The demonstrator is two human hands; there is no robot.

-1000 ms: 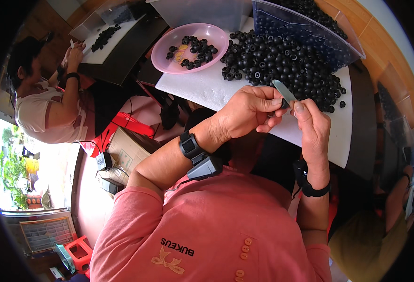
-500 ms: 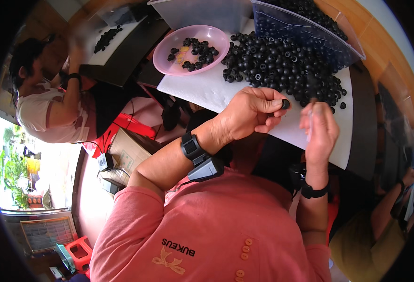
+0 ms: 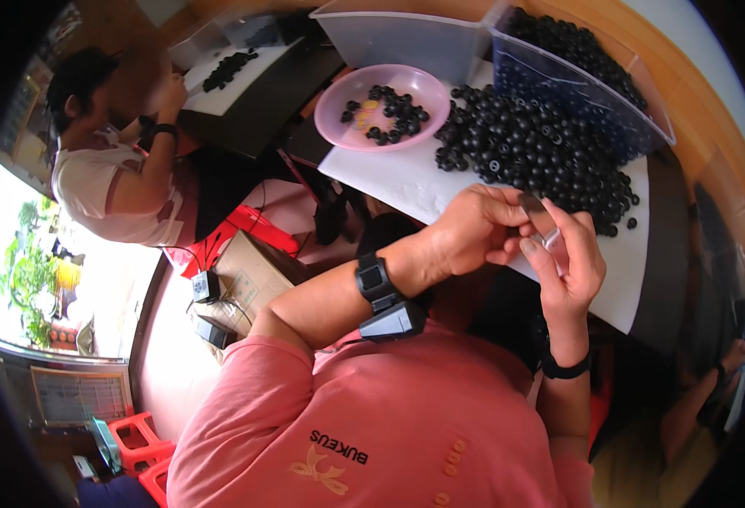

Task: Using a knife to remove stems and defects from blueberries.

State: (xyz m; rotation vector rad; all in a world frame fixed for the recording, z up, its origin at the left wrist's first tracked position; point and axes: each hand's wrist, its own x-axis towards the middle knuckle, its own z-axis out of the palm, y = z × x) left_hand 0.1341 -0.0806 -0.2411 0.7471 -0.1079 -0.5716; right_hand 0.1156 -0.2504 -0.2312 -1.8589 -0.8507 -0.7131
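Observation:
Above the near edge of the white sheet (image 3: 389, 188), my left hand (image 3: 474, 227) is closed in a pinch. A small round black cap-like part is at its fingertips, now largely covered. My right hand (image 3: 574, 264) grips a thin, flat, blade-like tool (image 3: 541, 218) with a dull metallic face and a pale lower end. The tool's upper end meets the left fingertips, and the two hands nearly touch. Just beyond them lies a large heap of black caps (image 3: 525, 140). A pink bowl (image 3: 328, 127) to the left holds several black parts and some yellowish bits.
Behind the heap stands a clear bin (image 3: 588, 93) full of black caps. Another translucent bin (image 3: 406, 42) is beside it. A co-worker (image 3: 123, 182) sits at a dark table on the left. A cardboard box (image 3: 245, 275) and red stools (image 3: 140, 440) are on the floor.
My right hand has moved left and turned, bringing the blade-like tool to the left fingertips. The left hand still pinches there. The whole view has shifted slightly, so the table appears lower and further right.

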